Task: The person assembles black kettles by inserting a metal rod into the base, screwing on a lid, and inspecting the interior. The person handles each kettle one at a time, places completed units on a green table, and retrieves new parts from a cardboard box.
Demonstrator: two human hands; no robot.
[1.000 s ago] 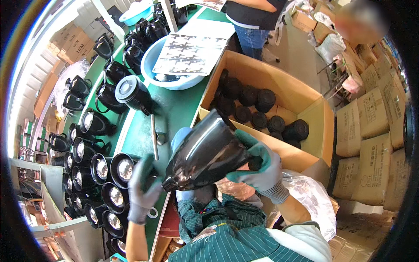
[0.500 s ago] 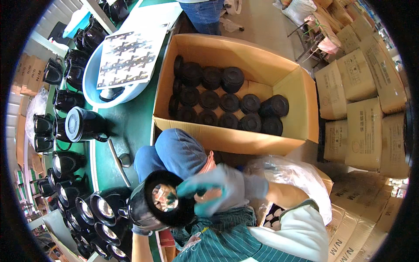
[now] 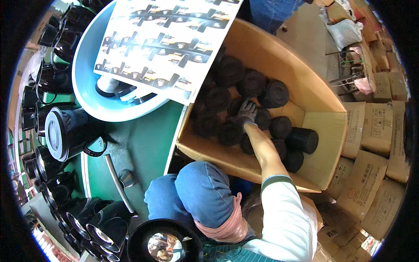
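Head view | right hand (image 3: 247,112) on black pots (image 3: 262,118) | cardboard box (image 3: 325,122)

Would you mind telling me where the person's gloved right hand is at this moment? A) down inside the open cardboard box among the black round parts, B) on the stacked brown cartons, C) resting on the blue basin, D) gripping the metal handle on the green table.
A: the right hand reaches into the cardboard box and rests on the black round parts packed inside.
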